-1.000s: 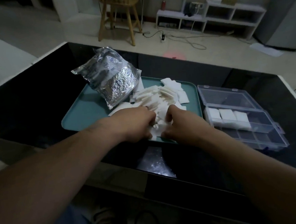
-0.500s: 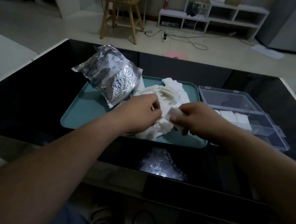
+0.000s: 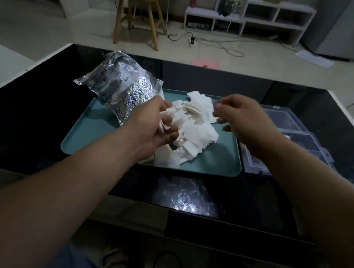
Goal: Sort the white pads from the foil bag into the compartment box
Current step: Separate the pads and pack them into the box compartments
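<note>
A few white pads [image 3: 195,132] are gripped by the left hand [image 3: 153,125] over a teal tray [image 3: 85,134]; the right hand [image 3: 243,116] is held loosely curled, with nothing seen in it.
The pile is heaped mid-tray on the dark desk [image 3: 18,110], gripped at its 9 o'clock edge. The foil bag [image 3: 122,89] is laid at the pile's 10 o'clock, overhanging the tray rim. The clear compartment box [image 3: 282,117] is set at the tray's 3 o'clock, partly hidden by the right forearm.

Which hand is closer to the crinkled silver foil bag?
Left. The left hand sits just beside the crinkled silver foil bag; the right hand is farther, across the white pad pile.
</note>
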The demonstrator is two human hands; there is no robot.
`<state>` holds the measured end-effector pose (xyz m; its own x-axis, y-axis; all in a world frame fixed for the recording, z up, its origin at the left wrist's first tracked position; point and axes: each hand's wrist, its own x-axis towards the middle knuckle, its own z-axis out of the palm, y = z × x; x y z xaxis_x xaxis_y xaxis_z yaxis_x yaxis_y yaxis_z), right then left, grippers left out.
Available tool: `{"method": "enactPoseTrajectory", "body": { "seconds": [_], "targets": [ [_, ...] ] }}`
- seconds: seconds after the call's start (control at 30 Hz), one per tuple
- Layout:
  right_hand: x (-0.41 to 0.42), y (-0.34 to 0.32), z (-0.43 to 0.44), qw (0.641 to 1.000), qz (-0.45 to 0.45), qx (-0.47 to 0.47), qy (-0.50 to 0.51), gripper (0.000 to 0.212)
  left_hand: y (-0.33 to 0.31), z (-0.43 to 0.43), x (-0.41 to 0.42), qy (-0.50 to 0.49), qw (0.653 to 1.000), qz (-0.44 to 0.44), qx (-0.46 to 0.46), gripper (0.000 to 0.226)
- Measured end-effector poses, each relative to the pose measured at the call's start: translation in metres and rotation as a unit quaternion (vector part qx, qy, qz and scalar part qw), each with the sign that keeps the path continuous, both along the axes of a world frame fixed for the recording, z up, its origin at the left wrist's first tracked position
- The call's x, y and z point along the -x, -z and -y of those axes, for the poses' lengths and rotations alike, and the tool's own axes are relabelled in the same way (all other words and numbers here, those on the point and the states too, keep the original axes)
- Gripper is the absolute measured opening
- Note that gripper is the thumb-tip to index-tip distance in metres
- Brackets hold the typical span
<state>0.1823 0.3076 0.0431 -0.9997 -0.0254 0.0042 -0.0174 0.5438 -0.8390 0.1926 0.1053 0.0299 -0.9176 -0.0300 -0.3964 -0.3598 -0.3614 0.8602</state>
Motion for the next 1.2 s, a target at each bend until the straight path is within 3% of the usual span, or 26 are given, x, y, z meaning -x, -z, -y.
{"method": "enactPoseTrajectory", "body": {
  "seconds": [0.1, 0.2, 0.27, 0.33, 0.43, 0.53, 0.63, 0.7, 0.8, 0.93, 1.03, 1.2],
  "targets": [
    [0.003, 0.022, -0.005, 0.979, 0.04, -0.196, -0.035, 0.033, 0.004, 0.003, 0.003, 0.008, 0.999, 0.004, 0.045, 0.021],
    [-0.002, 0.04, 0.008, 0.965, 0.064, -0.247, -0.062, 0.044, 0.008, -0.002, 0.002, 0.034, 0.996, 0.012, 0.082, 0.022],
    [-0.002, 0.043, 0.014, 0.963, 0.033, -0.26, -0.059, 0.031, 0.009, -0.005, -0.001, 0.05, 0.994, 0.013, 0.096, 0.02],
    [0.0, 0.038, 0.012, 0.971, 0.015, -0.233, -0.057, 0.014, 0.009, -0.005, -0.003, 0.055, 0.993, 0.003, 0.101, 0.02],
    [0.0, 0.026, 0.008, 0.992, 0.015, -0.123, -0.028, 0.014, 0.012, -0.005, -0.003, 0.05, 0.992, -0.031, 0.114, 0.022],
    [-0.008, 0.019, 0.018, 0.991, -0.055, -0.121, -0.007, 0.019, 0.014, -0.014, -0.007, 0.093, 0.991, -0.059, 0.075, 0.011],
    [-0.017, 0.017, 0.035, 0.988, -0.076, -0.103, -0.084, 0.011, 0.011, -0.026, -0.013, 0.135, 0.987, -0.081, 0.043, 0.018],
    [-0.016, 0.013, 0.035, 0.988, -0.052, -0.062, -0.131, 0.005, 0.009, -0.027, -0.012, 0.112, 0.989, -0.091, 0.042, 0.009],
    [-0.002, 0.01, 0.014, 0.996, -0.039, -0.019, -0.081, 0.012, 0.009, -0.015, -0.005, 0.036, 0.997, -0.058, 0.022, 0.019],
    [0.011, 0.03, -0.012, 0.96, -0.025, -0.268, -0.076, 0.039, 0.008, -0.006, 0.0, 0.005, 0.998, -0.047, 0.036, 0.037],
    [0.008, 0.048, -0.009, 0.932, 0.009, -0.334, -0.14, 0.063, 0.006, -0.01, -0.001, 0.027, 0.997, -0.048, 0.047, 0.035],
    [0.015, 0.05, -0.008, 0.92, -0.043, -0.365, -0.14, 0.044, 0.009, -0.01, -0.003, 0.026, 0.996, -0.043, 0.076, 0.037]
  ]
}}
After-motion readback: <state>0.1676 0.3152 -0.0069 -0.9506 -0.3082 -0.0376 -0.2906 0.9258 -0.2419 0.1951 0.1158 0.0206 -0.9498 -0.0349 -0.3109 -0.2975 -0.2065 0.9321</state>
